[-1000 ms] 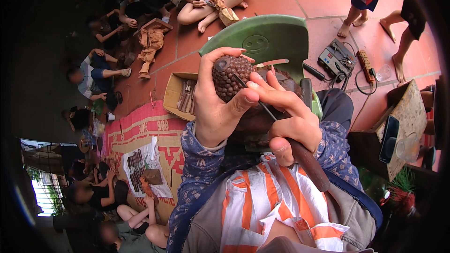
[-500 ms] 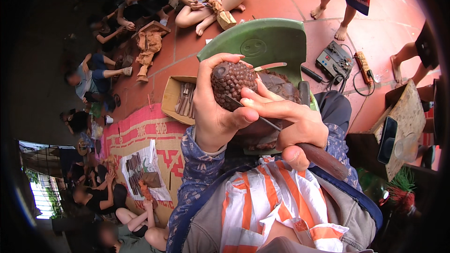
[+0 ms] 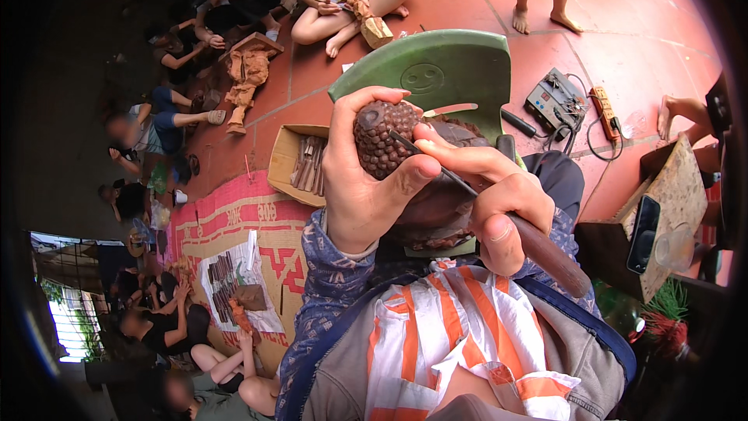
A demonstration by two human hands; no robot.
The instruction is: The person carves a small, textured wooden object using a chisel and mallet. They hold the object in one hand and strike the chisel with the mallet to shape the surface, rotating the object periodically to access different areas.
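My left hand (image 3: 348,203) is wrapped round the knobbly, curl-covered top of a dark brown wood carving (image 3: 383,144), with its thumb pointing toward the blade. In my right hand (image 3: 510,195) is a carving chisel with a thin metal shaft and a brown wooden handle (image 3: 552,256). Its tip rests on or close against the knobs; contact cannot be told exactly. My right fingertips lie along the shaft near the left thumb. The lower part of the carving (image 3: 432,218) shows smooth and dark beneath both hands, partly hidden by them.
A green plastic chair (image 3: 467,62) is behind the carving. To the left are a cardboard box (image 3: 282,160) of chisels and more tools on paper (image 3: 269,304). On the right are a grey control box (image 3: 556,101), a power strip (image 3: 604,109) and a phone (image 3: 643,230). Several people sit around.
The chisel tip has moved up and slightly right over the knobs; its handle and my right hand have shifted a little right. A standing person at the top has stepped left.
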